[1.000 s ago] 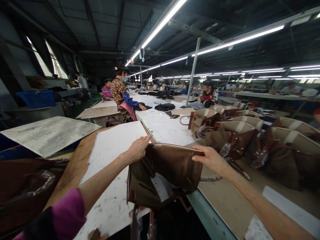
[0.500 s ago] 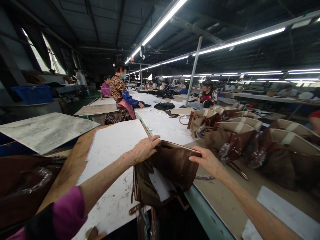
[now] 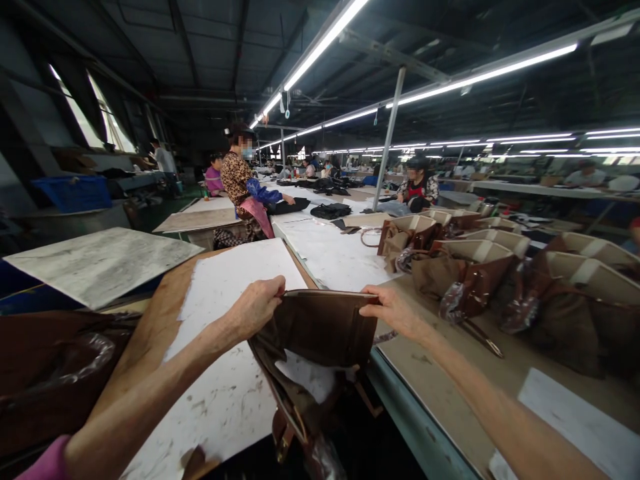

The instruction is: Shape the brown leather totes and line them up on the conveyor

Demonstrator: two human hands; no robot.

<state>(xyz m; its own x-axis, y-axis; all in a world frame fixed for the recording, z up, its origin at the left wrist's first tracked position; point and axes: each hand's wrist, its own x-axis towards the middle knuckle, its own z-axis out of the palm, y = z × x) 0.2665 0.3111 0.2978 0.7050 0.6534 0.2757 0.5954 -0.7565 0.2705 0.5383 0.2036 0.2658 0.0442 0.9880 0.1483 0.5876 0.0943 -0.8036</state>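
Note:
A brown bag (image 3: 320, 327) hangs between my two hands over the table edge, its mouth facing me and a white patch showing inside. My left hand (image 3: 260, 303) pinches the left end of its far rim. At the right end of that same rim, my right hand (image 3: 393, 308) grips with thumb and fingers. The bag's near side droops lower, with a strap and plastic-wrapped handle below it.
Several brown bags (image 3: 470, 267) stand on the right table. White paper (image 3: 235, 360) covers the left board. Another brown bag (image 3: 45, 367) lies at far left. A person (image 3: 243, 187) stands ahead at the tables.
My left hand has moved left along the rim and closed on its end. My right hand has shifted left with the bag, whose rim is now level and whose mouth is wider.

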